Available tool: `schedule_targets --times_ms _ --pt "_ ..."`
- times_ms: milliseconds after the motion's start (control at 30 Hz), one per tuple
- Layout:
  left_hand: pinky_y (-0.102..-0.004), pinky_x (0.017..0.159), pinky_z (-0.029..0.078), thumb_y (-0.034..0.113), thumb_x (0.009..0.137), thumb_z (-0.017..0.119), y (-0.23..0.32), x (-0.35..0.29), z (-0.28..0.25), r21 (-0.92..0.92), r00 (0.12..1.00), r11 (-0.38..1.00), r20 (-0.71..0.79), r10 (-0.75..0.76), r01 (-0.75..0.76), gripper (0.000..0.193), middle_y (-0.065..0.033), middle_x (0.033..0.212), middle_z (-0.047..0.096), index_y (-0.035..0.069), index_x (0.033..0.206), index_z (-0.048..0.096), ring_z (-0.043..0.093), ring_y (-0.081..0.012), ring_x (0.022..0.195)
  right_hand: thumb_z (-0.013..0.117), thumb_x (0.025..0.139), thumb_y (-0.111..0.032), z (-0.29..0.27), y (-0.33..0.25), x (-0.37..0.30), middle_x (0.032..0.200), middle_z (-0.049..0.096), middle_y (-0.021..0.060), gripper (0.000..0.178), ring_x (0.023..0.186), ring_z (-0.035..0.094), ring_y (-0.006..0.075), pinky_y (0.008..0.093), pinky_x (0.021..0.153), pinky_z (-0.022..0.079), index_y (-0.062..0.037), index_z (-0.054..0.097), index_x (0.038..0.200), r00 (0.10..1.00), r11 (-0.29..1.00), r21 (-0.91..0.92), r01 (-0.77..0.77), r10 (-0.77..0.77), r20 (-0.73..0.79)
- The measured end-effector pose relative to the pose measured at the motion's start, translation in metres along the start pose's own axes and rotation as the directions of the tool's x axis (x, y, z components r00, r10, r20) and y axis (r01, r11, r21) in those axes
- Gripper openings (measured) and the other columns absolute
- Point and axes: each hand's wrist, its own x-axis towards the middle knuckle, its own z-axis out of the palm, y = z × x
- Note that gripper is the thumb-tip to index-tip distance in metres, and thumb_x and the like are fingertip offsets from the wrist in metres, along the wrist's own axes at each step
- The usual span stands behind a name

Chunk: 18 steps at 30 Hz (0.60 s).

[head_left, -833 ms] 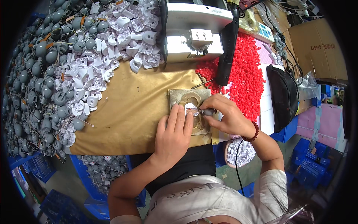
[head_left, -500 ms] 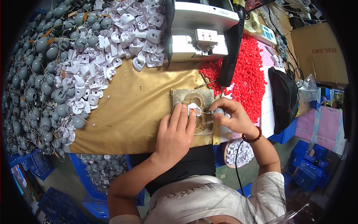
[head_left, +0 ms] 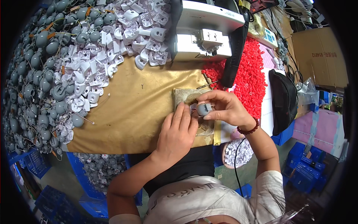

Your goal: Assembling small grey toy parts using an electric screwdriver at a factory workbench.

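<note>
A metal fixture block (head_left: pixel 180 98) with a shaped hollow lies on the gold cloth in front of me. My left hand (head_left: pixel 177 130) rests flat over its left side, fingers stretched out and close together. Its fingertips touch a small white plastic piece (head_left: pixel 192 108) in the hollow, mostly covered by my hands. Between thumb and fingers, my right hand (head_left: pixel 226 107) pinches a grey ball-shaped part (head_left: pixel 203 109) just above the fixture's right half. Thin screwdriver-like tools (head_left: pixel 207 84) lie behind the block.
Grey ball parts (head_left: pixel 43 59) and white plastic pieces (head_left: pixel 89 67) are heaped at the left. A white-and-silver machine (head_left: pixel 203 46) stands at the back, beside a pile of red parts (head_left: pixel 250 71). On the right are a black pouch (head_left: pixel 281 100) and a cardboard box (head_left: pixel 317 56).
My right hand has moved left, bringing the grey ball over the fixture, beside the left fingertips. The left hand stays nearly where it was.
</note>
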Motion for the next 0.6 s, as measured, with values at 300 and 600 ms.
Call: schedule_targets --times_ms 300,600 --pt "-0.0460 0.096 0.050 0.008 0.090 0.060 -0.008 0.003 -0.002 -0.039 0.999 0.999 0.001 0.033 -0.032 0.028 -0.0256 0.126 0.063 0.000 0.116 0.069 0.059 -0.0397 0.127 0.088 0.077 -0.025 0.007 -0.016 0.008 0.079 0.068 0.0147 0.035 0.072 0.066 0.0304 0.0396 0.065 0.052 0.0018 0.069 0.087 0.967 0.550 -0.826 0.120 -0.251 -0.027" --pt "-0.0431 0.089 0.051 0.011 0.078 0.076 -0.011 0.016 0.001 -0.177 0.992 0.982 -0.087 -0.087 0.070 0.049 -0.0126 0.115 0.064 0.007 0.125 0.064 0.063 -0.0326 0.113 0.086 0.079 -0.034 0.017 0.008 0.004 0.079 0.064 0.0089 0.053 0.074 0.066 0.0279 0.0392 0.064 0.052 -0.0056 0.060 0.116 0.930 0.570 -0.821 -0.022 -0.291 -0.226"
